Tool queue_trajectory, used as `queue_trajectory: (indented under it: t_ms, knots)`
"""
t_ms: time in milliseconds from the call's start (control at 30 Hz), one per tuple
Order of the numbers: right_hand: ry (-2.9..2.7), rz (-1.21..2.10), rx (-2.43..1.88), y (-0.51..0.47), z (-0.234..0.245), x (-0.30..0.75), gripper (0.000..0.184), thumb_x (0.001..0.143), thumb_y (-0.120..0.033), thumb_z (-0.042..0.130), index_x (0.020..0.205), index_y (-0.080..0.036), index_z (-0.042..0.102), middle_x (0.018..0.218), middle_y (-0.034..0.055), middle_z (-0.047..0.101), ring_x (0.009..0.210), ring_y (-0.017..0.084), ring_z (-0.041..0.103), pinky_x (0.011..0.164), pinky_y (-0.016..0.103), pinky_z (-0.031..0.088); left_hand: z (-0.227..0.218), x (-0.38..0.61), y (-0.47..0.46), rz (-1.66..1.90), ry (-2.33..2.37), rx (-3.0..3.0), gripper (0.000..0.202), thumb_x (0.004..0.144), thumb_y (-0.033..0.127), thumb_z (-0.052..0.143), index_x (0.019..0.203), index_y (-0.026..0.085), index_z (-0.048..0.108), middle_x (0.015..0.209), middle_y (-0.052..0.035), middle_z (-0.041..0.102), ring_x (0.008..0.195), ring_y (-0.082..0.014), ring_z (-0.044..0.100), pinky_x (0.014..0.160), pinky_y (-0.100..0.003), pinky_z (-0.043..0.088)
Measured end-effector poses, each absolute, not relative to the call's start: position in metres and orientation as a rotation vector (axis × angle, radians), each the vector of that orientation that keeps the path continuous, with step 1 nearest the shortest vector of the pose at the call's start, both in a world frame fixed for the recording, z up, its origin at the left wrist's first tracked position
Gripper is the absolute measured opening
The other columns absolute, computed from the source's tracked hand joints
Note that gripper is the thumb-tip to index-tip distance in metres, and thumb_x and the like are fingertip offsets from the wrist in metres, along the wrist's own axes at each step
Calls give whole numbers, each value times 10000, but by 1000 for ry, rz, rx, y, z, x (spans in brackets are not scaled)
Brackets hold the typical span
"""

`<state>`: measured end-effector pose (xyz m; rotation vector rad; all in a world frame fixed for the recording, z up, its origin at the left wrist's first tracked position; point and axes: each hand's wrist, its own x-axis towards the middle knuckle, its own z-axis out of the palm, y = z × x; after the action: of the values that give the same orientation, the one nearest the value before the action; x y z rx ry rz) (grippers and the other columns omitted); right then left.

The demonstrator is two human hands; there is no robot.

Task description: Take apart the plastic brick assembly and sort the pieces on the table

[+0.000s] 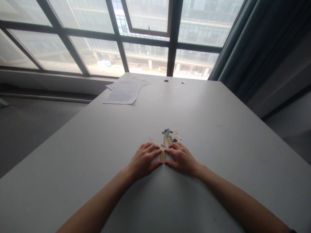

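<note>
A tan studded building plate (163,157) lies on the white table between my two hands. My left hand (146,158) is at its left side, with thumb and forefinger curved round to its near and far ends. From the right, my right hand (181,157) holds the same plate in a matching way, thumb near and forefinger far. Just beyond my fingers is a small pile of loose building bricks (173,134) in grey, white, tan and black. A narrow tan piece (164,140) lies at the left of this pile.
The white table (209,119) stretches away toward a large window. Printed paper sheets (123,92) lie at its far left. Two round cable holes are near the far edge, one of them the dark hole (166,81). A dark curtain (243,55) hangs at the right.
</note>
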<state>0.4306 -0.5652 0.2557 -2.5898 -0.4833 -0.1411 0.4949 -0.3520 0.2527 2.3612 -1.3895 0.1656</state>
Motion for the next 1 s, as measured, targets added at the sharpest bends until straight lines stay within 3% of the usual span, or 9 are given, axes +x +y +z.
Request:
queue_trajectory:
  t_ms: [300,600,1000]
  knots:
    - [-475,-181,-2528,-569,254,434,477,786,-398,694,1215,-222,582,1077,76,599,1013,232,528,929,381,432,255,495,-352,193,-1386,2335,375,822,405,617,1149,223,592,1105,-79,630,1062,-241,532,927,-386,402]
    - [-365,-296,-2584,-568,264,484,288,780,-129,631,1061,-185,652,1062,64,656,1012,211,519,923,351,409,254,495,-352,184,-1368,2308,362,830,403,603,1127,197,578,1095,-91,630,1046,-241,534,922,-396,401]
    - [-397,-192,-2628,-565,264,500,230,747,-171,676,973,-202,709,1070,62,652,1003,206,523,909,331,396,254,496,-352,214,-1421,2254,304,813,375,630,1072,219,607,1070,-75,639,1030,-229,547,912,-385,413]
